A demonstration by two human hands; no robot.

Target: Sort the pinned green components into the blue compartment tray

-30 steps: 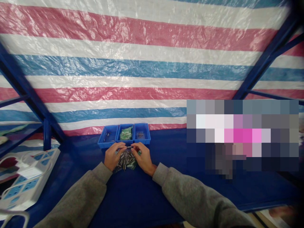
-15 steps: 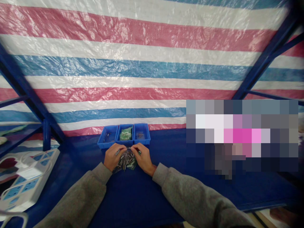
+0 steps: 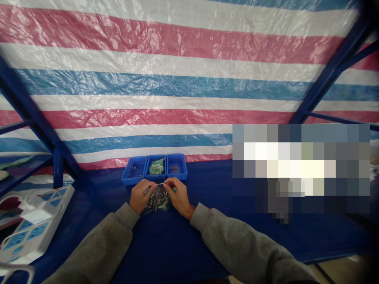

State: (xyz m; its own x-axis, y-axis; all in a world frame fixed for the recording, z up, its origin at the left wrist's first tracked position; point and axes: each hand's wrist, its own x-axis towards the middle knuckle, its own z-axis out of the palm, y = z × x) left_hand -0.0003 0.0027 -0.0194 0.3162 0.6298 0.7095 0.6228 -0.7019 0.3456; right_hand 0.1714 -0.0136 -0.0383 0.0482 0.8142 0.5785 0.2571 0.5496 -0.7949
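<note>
Over the blue tabletop (image 3: pixel 207 240), the left hand (image 3: pixel 142 196) and right hand (image 3: pixel 178 197) work close together, their fingertips (image 3: pixel 154 182) pinching one thin metal pin (image 3: pixel 161 184) between them. Directly below lies a heap of small metal parts (image 3: pixel 156 199) (green plastic (image 3: pixel 166 206) shows beneath it). Three blue trays (image 3: pixel 154 169) stand just beyond the hands, the middle one holding a green packet (image 3: pixel 157 167).

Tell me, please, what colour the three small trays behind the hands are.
The three small trays are bright blue, best seen in the head view.
</note>
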